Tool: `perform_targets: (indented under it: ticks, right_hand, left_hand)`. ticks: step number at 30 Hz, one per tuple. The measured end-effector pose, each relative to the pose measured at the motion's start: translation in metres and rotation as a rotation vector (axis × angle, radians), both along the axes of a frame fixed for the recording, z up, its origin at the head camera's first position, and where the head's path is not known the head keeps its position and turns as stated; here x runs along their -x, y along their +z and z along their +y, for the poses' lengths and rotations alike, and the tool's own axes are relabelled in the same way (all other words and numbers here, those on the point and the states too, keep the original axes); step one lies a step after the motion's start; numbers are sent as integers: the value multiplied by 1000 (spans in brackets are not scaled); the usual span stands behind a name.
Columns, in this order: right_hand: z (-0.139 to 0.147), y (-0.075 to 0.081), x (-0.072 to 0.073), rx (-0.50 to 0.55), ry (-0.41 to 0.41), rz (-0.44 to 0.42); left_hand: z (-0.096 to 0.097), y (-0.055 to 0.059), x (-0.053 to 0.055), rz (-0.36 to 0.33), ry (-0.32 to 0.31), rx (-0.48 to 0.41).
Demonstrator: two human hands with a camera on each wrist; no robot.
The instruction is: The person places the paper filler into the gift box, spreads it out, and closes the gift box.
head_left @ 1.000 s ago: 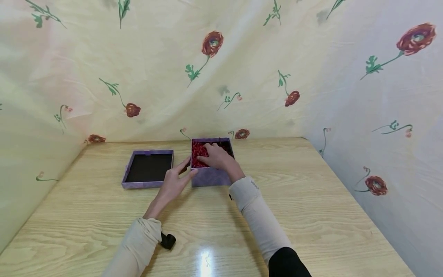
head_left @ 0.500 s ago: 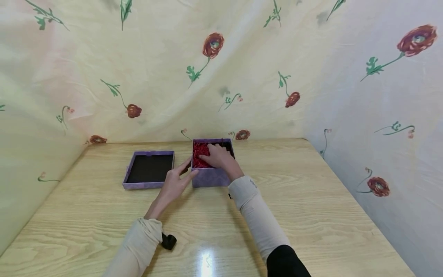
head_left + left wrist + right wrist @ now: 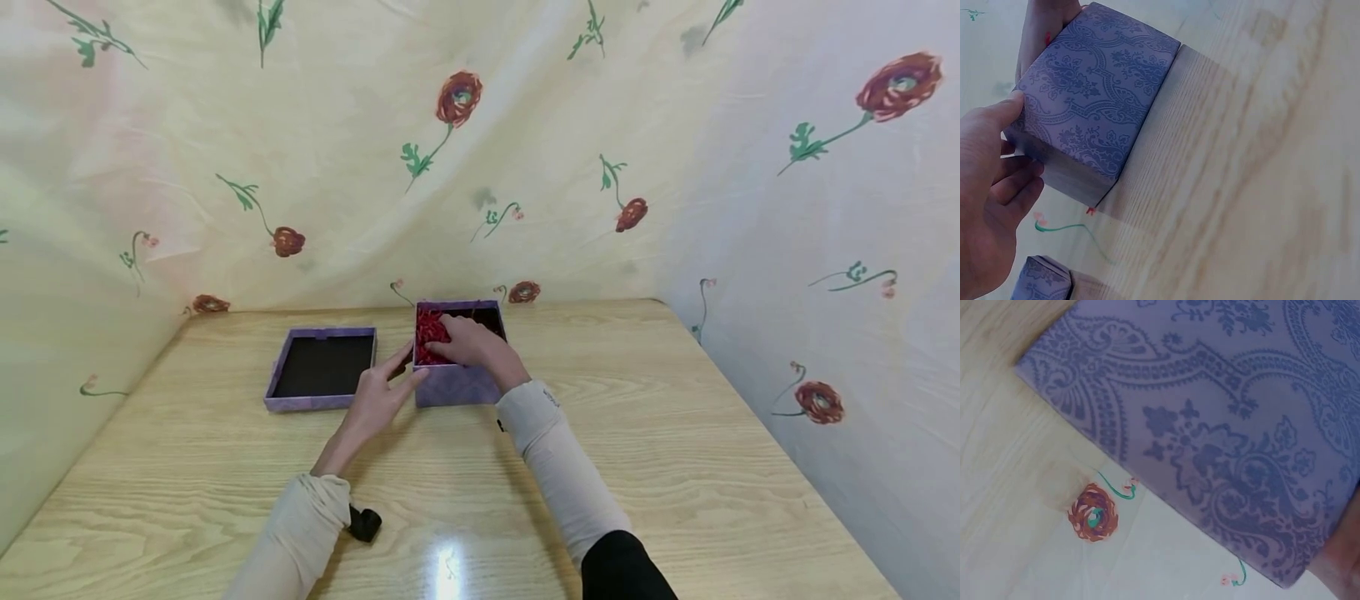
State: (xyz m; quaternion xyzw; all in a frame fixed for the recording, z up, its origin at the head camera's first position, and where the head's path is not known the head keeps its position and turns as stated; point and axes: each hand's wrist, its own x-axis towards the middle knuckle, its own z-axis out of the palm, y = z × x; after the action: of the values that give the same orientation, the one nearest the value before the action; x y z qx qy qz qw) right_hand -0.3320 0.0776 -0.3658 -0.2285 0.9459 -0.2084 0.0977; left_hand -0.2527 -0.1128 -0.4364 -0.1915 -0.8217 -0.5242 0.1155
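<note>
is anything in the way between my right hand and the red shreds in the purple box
Nothing visible: the right hand dips into the open purple box at the red shreds, with the lid off to the left.

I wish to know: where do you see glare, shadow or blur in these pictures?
Head view: glare on the table near the lower edge, shadow beside the right sleeve; left wrist view: dim, bluish, the box shadowing the table; right wrist view: hazy, the right hand soft and cut off.
</note>
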Motion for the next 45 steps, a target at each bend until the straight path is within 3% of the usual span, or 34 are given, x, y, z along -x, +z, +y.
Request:
perform_targets:
  ticks: [4, 10, 14, 26, 36, 45]
  right_hand:
    - [-1, 5, -5, -33, -26, 41]
    - [-6, 13, -14, -91, -175, 90]
    - [-7, 13, -12, -112, -235, 92]
    - [-2, 0, 0, -87, -185, 84]
    - [-2, 1, -7, -81, -135, 51]
    - [-7, 14, -19, -147, -234, 76]
  left_hand:
    - [-1, 0, 0, 8, 0, 5]
    - [-2, 0, 1, 17, 5, 2]
    - [-1, 0, 1, 14, 0, 4]
    - [0, 0, 1, 28, -5, 0]
    - [-1, -1, 1, 15, -3, -7]
    - [-1, -2, 1, 12, 0, 1]
